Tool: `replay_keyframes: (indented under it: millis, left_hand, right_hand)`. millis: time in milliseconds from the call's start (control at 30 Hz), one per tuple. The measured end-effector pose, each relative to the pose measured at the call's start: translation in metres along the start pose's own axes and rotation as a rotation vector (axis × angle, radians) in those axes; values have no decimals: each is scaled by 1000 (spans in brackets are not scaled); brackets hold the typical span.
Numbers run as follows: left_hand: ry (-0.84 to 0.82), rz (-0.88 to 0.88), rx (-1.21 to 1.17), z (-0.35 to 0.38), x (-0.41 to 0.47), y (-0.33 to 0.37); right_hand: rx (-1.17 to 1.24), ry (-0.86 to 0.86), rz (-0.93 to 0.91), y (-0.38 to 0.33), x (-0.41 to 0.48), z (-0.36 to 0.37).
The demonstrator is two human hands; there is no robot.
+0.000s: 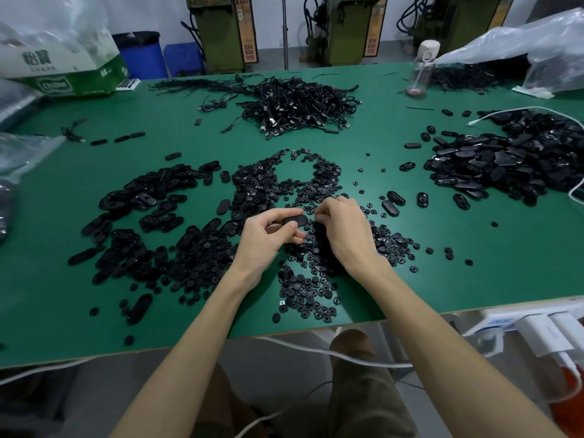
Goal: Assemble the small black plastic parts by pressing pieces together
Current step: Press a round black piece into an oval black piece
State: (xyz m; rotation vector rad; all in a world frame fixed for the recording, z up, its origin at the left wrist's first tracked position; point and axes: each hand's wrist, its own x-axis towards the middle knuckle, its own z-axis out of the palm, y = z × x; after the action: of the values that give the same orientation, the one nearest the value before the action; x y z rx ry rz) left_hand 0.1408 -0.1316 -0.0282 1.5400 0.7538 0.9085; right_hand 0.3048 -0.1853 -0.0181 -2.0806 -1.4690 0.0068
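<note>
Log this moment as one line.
stage: mid-assembly | left hand: holds oval piece | right hand: fingertips at its end, grip hidden | under hands: round pieces on green table

The bench (474, 263) has a smooth, matt green top. The oval shells (142, 197) are black plastic with a slight sheen, while the small round discs (303, 289) look matt. The cable heap (300, 102) shows bright metal plugs (267, 128). The clear film bags (537, 49) are crinkled and glossy.
</note>
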Motion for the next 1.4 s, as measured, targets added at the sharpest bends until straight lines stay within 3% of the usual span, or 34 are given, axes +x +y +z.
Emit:
replay_keyframes:
  millis: [233, 500, 733, 1400]
  left_hand:
    - [17, 4, -5, 0, -1, 1]
    - [39, 14, 1, -1, 0, -2]
    - [50, 31, -46, 0, 0, -1]
    - [59, 33, -8, 4, -1, -3]
  right_hand:
    - [213, 123, -2, -1, 4, -8]
    - [782, 26, 172, -3, -9, -7]
    - [1072, 8, 141, 5, -17, -4]
    - [1199, -94, 131, 6, -19, 1]
